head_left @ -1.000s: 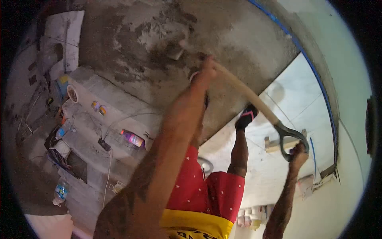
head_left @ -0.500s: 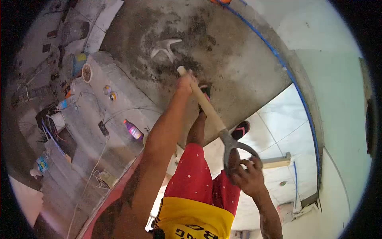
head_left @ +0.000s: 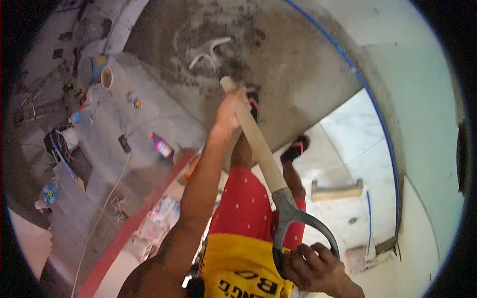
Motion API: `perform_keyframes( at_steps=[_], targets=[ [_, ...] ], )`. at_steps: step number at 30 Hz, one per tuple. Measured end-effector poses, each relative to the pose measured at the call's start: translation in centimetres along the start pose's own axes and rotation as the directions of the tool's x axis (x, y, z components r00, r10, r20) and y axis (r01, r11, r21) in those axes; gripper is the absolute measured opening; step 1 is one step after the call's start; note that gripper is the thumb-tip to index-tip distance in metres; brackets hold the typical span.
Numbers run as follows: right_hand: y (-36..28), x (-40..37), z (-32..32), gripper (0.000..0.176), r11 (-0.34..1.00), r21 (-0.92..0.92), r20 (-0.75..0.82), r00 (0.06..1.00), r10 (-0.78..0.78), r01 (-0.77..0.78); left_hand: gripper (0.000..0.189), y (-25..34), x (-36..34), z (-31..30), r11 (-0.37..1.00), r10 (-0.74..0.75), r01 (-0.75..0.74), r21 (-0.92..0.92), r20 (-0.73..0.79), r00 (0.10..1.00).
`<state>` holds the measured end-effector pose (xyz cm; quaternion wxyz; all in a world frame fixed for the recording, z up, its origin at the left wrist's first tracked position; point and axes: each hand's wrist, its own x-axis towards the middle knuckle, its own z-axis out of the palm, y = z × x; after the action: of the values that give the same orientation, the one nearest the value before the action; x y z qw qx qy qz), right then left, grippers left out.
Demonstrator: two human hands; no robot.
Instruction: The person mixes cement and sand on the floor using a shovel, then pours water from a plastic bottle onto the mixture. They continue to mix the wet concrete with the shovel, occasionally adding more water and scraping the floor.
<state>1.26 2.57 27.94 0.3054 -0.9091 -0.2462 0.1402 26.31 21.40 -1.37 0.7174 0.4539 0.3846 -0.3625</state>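
A long shovel [head_left: 258, 144] with a pale shaft and a grey D-shaped handle runs from my body toward the concrete. My left hand [head_left: 232, 108] is wrapped round the shaft near its far end. My right hand [head_left: 313, 268] has its fingers closed round the crossbar of the D-shaped handle. Beyond the shaft, a pale forked outline of the shovel head [head_left: 211, 52] lies at the floor; the rest of the head blends into the grey surface. Near the shaft, one foot in a black and pink sandal [head_left: 253, 102] stands on the concrete floor [head_left: 293, 74].
My other sandal [head_left: 296, 148] is on white tiles [head_left: 343, 144]. A blue hose [head_left: 343, 57] curves along the right wall. On the grey ledge at left are a purple bottle [head_left: 162, 146], a white tub [head_left: 107, 78] and a clear bottle [head_left: 47, 195]. A wooden float [head_left: 338, 191] lies on the tiles.
My right hand and the D-shaped handle have come lower and closer to my body. My left hand still grips the shaft. The whole view has shifted slightly.
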Motion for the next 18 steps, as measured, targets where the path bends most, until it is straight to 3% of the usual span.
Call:
perform_keyframes(
  at_steps=[1,2,3,4,5,7,8,9,11,12,15,16,18],
  targets=[
    [-0.9,-0.3,-0.4,0.017,1.000,0.026,-0.007,1.000,0.011,-0.011,0.011,-1.1,0.2,-1.1,1.000,-0.015,0.015,0.010,-0.013,1.000],
    [-0.5,-0.4,0.2,0.015,0.999,-0.039,0.122,0.992,0.015,-0.010,0.011,-1.6,2.1,-1.2,1.000,0.005,-0.005,0.018,0.017,1.000],
    [0.7,-0.2,3.5,0.011,0.991,-0.123,0.090,0.994,0.066,-0.055,0.012,-3.1,4.0,-2.2,1.000,0.006,-0.007,0.028,0.041,0.999],
    [1.8,0.7,6.5,0.013,0.942,0.050,0.307,0.903,0.301,-0.332,0.013,-3.1,6.1,-2.5,0.997,-0.077,0.078,-0.022,0.049,0.996],
    [3.2,1.0,7.2,0.015,0.976,0.020,0.432,0.882,0.187,-0.217,0.010,-4.4,7.1,-3.6,0.995,-0.091,0.090,0.054,0.015,0.996],
    [2.7,0.2,5.1,0.016,0.999,0.014,0.211,0.976,0.046,-0.050,0.018,-2.9,5.5,-1.4,0.972,-0.077,0.087,0.218,-0.055,0.995],
    [1.3,-0.5,2.7,0.016,0.999,0.029,0.147,0.989,0.009,-0.014,0.009,-3.1,5.1,-2.3,0.995,-0.034,0.028,0.097,0.066,0.997],
    [0.0,-1.2,0.2,0.017,0.999,0.032,0.082,0.997,-0.009,0.007,0.010,-3.5,3.1,-1.3,0.994,-0.064,0.061,0.095,0.024,0.998],
    [-2.1,-2.7,-2.2,0.018,0.994,0.114,0.159,0.987,-0.020,0.002,0.021,-2.8,-3.1,1.7,0.992,-0.095,0.100,0.080,-0.056,0.994],
    [-2.2,-3.1,-1.6,0.016,0.997,0.077,0.176,0.984,-0.014,0.000,0.015,-4.0,-2.4,0.7,0.991,-0.132,0.133,-0.022,0.019,0.991],
    [0.3,-3.5,7.6,0.014,0.929,0.141,0.287,0.913,0.291,-0.341,0.015,-7.6,4.8,-2.7,0.980,-0.124,0.132,0.149,-0.067,0.990],
    [0.6,-4.2,6.8,0.014,0.954,0.112,0.212,0.945,0.251,-0.278,0.014,-8.7,5.3,-2.8,0.959,-0.142,0.176,0.220,-0.160,0.977],
    [0.9,-4.9,4.4,0.013,0.989,0.075,0.050,0.991,0.123,-0.126,0.013,-7.6,4.0,-1.0,0.990,-0.043,0.051,0.130,-0.060,0.997]
  ],
)
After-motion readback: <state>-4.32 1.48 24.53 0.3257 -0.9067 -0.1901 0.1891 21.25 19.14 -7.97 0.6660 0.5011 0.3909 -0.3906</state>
